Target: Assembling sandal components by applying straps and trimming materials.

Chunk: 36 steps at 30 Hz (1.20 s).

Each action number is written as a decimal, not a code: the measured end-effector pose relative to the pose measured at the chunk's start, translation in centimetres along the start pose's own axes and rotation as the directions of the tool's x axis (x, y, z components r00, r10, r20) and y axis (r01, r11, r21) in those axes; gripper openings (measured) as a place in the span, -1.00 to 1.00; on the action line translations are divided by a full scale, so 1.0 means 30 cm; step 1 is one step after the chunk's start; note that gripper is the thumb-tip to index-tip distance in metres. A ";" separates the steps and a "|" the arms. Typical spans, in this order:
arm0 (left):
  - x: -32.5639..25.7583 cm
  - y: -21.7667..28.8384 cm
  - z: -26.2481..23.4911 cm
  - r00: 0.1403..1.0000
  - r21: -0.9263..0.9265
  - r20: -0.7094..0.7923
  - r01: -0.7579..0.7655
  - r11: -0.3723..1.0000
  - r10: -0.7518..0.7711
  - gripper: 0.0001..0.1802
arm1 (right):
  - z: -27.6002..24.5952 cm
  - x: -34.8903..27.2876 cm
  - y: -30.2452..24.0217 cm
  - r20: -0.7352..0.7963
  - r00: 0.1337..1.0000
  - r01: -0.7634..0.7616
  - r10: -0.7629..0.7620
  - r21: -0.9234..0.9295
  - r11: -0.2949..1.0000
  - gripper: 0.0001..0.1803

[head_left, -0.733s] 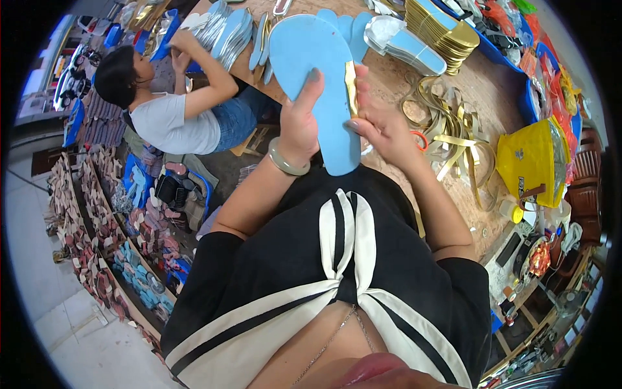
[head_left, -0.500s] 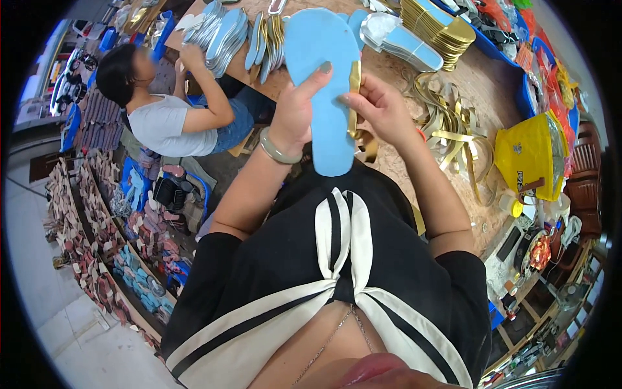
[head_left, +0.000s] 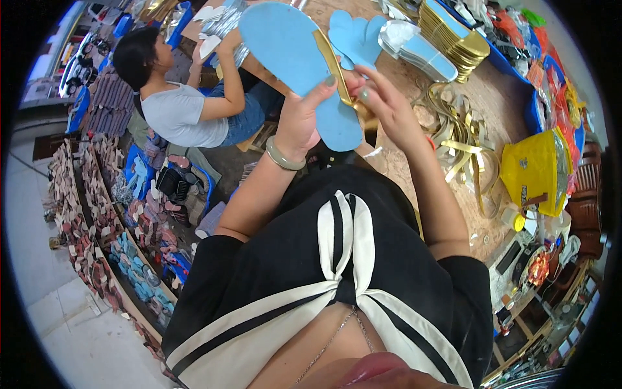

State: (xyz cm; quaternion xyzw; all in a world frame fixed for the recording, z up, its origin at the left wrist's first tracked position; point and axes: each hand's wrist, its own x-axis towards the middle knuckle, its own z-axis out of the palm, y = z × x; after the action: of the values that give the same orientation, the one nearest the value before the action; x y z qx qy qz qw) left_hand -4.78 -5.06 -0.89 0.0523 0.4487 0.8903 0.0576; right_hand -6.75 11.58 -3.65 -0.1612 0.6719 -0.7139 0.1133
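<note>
I hold a light blue shoe insole (head_left: 291, 58) up in front of me, its blue side facing me. My left hand (head_left: 301, 123), with a pale green bangle on the wrist, grips its lower end, thumb on the blue face. A gold strap (head_left: 334, 65) runs along the insole's right edge. My right hand (head_left: 382, 104) pinches that strap near the bottom of the insole.
A wooden worktable (head_left: 414, 168) carries blue and silver insoles (head_left: 402, 45), a stack of gold pieces (head_left: 453, 32), loose gold straps (head_left: 460, 139) and a yellow bag (head_left: 538, 168). Another person (head_left: 181, 110) in a grey shirt works at the left. Rows of sandals (head_left: 97, 214) line the floor.
The insole and both hands have shifted slightly right and up. The insole has tilted, its tip leaning left. My right fingers have closed on the gold strap at its edge.
</note>
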 end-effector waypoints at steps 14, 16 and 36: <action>-0.082 0.066 0.090 0.984 -0.174 -0.065 -0.176 0.969 0.167 -0.75 | 0.099 -0.180 -0.077 -0.227 0.968 0.126 -0.110 0.058 0.990 -0.86; -0.086 0.061 0.090 0.985 -0.159 -0.078 -0.166 0.973 0.155 -0.74 | 0.101 -0.181 -0.088 -0.209 0.973 0.118 -0.102 0.068 0.991 -0.86; -0.064 0.222 0.044 0.652 0.655 0.740 -0.643 -0.396 0.164 -0.71 | -0.038 -0.017 -0.137 0.149 0.944 0.307 -0.296 -0.727 0.614 -0.87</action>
State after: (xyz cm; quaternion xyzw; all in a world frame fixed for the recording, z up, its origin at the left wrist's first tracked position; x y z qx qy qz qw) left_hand -3.08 -8.22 5.17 0.3865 0.8667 0.1484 -0.2784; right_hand -6.49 13.10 0.34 -0.3087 0.8655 -0.3866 -0.0787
